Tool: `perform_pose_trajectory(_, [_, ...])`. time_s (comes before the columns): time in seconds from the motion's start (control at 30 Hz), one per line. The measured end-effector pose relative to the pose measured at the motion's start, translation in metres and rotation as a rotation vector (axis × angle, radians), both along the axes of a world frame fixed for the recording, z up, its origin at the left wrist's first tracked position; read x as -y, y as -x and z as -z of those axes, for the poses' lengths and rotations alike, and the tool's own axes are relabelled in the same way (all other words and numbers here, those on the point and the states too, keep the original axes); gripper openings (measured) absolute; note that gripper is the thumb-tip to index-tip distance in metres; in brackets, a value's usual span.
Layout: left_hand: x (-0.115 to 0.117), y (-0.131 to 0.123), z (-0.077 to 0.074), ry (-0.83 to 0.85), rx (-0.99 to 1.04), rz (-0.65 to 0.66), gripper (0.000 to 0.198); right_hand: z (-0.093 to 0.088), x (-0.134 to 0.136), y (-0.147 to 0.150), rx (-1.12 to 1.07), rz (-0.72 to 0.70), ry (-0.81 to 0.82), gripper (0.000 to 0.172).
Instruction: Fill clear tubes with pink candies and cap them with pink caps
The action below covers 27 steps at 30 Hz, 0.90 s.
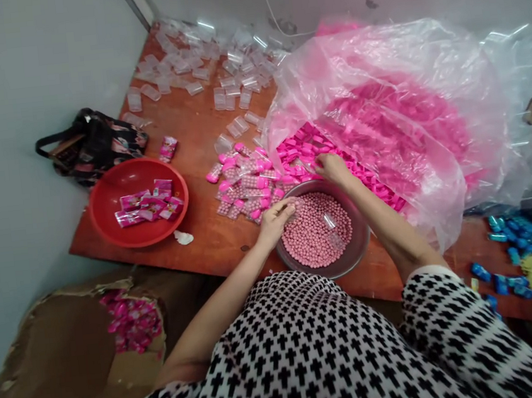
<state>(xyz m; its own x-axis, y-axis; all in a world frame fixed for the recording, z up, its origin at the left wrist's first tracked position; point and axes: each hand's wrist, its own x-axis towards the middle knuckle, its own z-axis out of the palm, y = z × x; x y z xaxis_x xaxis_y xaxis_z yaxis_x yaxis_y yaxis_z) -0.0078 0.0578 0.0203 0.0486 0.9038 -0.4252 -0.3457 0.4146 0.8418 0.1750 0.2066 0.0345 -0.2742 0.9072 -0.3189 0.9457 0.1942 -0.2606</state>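
Two sets of fingers were bent, grip couldn't be told: left hand (275,223) at the bowl (361,236) rim, right hand (332,168) at pink pieces (299,147). Pink beads (315,235) lay right of the left fingers, filled containers (248,182) just beyond.

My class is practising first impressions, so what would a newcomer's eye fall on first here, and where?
Probably the large translucent plastic bag right of centre, with bright pink caps at its opening. Next might come the grey bowl of pink beads at the near edge of the wooden table, then the red bowl of pink packets at its left end.
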Motion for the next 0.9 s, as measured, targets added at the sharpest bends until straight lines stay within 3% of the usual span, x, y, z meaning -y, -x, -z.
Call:
perform_pose_trajectory(0.13, [0.004,0.001,-0.002,-0.114,-0.132,0.014,0.042,-0.022,0.051,-0.001,-0.618,-0.069,0.025,0.030])
perform_pose_trajectory(0.2, [0.007,0.000,-0.001,-0.180,-0.250,0.026,0.038,-0.031,0.079,0.000,-0.793,-0.126,0.065,0.033])
perform_pose_trajectory(0.3, [0.012,-0.003,-0.003,-0.244,-0.370,0.069,0.031,-0.039,0.105,-0.001,-0.780,-0.203,-0.007,0.034])
perform_pose_trajectory(0.43, [0.016,-0.007,-0.012,-0.306,-0.415,0.090,0.027,-0.047,0.119,-0.005,-0.731,-0.249,-0.129,0.034])
perform_pose_trajectory(0.67, [0.016,-0.008,-0.032,-0.299,-0.288,0.106,0.037,-0.061,0.139,-0.005,-0.814,-0.080,-0.271,0.031])
perform_pose_trajectory(0.9, [0.021,-0.012,-0.036,-0.303,-0.243,0.143,0.045,-0.072,0.147,-0.007,-0.820,-0.072,-0.296,0.030])
